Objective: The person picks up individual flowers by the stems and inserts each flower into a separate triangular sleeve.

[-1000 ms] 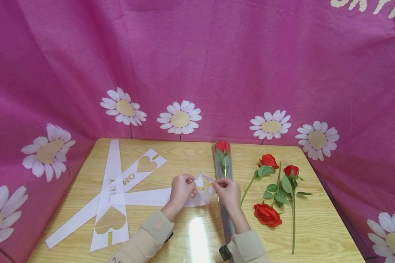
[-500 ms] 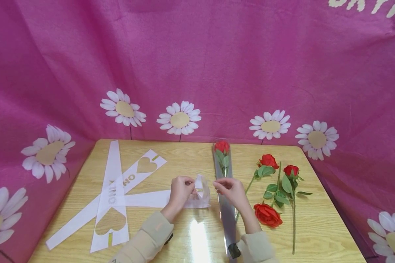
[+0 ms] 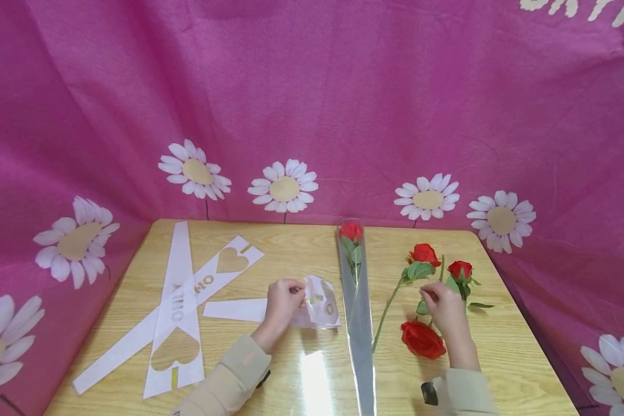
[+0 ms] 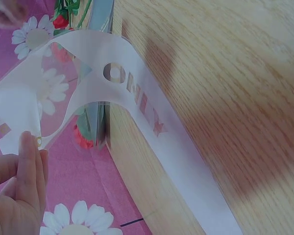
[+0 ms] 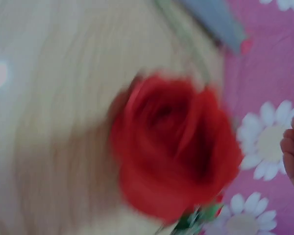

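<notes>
My left hand pinches the wide end of a white, tapering flower sleeve near the middle of the table. In the left wrist view that sleeve arches up, its end folded back to the fingers, with "ONLY" lettering along it. My right hand is over the loose roses on the right, thumb and forefinger close together; I cannot tell whether they hold anything small. Below it lies a red rose, large and blurred in the right wrist view, where only fingertips show at the right edge.
Two white sleeves with gold hearts, one printed sleeve crossing the other sleeve, lie at left. A rose in a grey sleeve stretches down the centre. Further roses, a left rose and a right rose, lie right.
My right hand has let go of the sleeve end and moved right, over the loose roses. The left hand stays put; the sleeve's narrow tip has shifted right, out from the crossed sleeves.
</notes>
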`<action>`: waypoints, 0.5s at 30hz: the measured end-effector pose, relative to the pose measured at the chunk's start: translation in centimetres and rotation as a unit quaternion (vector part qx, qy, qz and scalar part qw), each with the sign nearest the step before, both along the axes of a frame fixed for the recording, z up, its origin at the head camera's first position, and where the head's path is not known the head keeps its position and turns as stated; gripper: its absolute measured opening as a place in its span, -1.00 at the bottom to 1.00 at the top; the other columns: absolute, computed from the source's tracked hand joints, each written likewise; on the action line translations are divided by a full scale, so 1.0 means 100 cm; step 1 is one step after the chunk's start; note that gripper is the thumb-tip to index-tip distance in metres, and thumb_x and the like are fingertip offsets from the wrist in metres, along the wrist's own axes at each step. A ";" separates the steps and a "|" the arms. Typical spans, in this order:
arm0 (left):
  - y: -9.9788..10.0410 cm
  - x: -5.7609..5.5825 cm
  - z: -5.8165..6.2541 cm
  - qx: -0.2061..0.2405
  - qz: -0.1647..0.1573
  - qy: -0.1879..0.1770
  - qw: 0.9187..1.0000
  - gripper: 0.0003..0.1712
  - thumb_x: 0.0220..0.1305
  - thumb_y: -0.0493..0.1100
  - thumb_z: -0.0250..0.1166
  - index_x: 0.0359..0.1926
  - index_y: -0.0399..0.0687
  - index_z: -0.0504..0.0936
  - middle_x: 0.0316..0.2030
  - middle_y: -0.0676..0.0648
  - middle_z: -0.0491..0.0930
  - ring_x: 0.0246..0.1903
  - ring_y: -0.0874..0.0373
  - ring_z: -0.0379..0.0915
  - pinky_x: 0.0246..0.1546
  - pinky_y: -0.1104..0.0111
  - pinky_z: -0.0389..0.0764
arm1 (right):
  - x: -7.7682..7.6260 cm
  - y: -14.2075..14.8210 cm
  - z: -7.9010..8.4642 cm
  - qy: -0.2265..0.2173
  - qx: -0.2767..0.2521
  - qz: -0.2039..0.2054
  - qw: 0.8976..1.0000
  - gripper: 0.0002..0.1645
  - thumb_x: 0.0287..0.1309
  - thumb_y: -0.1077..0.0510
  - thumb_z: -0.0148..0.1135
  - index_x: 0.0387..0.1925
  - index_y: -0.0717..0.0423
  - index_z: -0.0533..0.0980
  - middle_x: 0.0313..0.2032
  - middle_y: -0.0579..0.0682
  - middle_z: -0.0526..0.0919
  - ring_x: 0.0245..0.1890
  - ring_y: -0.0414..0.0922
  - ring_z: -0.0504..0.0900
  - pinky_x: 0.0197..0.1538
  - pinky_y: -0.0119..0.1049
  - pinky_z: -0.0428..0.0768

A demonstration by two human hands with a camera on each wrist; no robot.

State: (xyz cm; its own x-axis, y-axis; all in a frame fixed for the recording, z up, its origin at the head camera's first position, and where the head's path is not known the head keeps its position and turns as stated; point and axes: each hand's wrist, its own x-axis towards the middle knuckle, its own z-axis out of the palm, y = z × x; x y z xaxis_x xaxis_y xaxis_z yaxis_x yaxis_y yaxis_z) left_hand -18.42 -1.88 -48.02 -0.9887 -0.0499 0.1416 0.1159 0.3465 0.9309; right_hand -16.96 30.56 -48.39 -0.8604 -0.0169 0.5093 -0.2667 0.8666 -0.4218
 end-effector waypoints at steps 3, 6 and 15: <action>-0.001 0.000 -0.001 0.003 -0.003 0.000 1.000 -0.88 -0.06 -0.54 0.18 -0.46 -0.48 0.63 -0.62 -0.26 0.59 -0.70 0.00 0.55 -0.72 0.51 0.54 | 0.005 0.019 -0.004 -0.091 0.029 0.005 0.995 -0.95 -0.10 0.43 0.27 -0.47 0.36 0.59 -0.48 0.21 0.61 -0.46 0.10 0.59 -0.38 -0.02 0.57; -0.001 0.000 -0.001 0.007 -0.006 0.001 1.000 -0.89 -0.05 -0.54 0.18 -0.46 -0.49 0.63 -0.63 -0.27 0.58 -0.69 -0.04 0.55 -0.72 0.50 0.54 | 0.008 0.032 -0.010 -0.145 0.063 0.027 0.987 -0.97 -0.10 0.42 0.28 -0.50 0.35 0.59 -0.49 0.17 0.62 -0.44 0.10 0.60 -0.37 -0.04 0.58; -0.002 -0.001 -0.002 0.011 -0.006 -0.003 1.000 -0.90 -0.05 -0.53 0.19 -0.46 -0.49 0.62 -0.65 -0.25 0.57 -0.66 -0.13 0.56 -0.72 0.49 0.54 | 0.010 0.046 -0.034 -0.183 0.121 0.111 0.969 -0.85 -0.15 0.48 0.24 -0.50 0.25 0.61 -0.49 0.00 0.59 -0.43 -0.01 0.60 -0.35 -0.17 0.59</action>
State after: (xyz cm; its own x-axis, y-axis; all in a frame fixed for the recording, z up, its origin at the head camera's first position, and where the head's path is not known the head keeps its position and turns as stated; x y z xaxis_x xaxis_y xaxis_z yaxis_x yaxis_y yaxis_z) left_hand -18.53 -2.05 -48.25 -0.9901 -0.0406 0.1345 0.1142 0.3252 0.9387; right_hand -15.98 35.16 -51.80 -0.9440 -0.3037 0.1287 -0.3293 0.8904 -0.3144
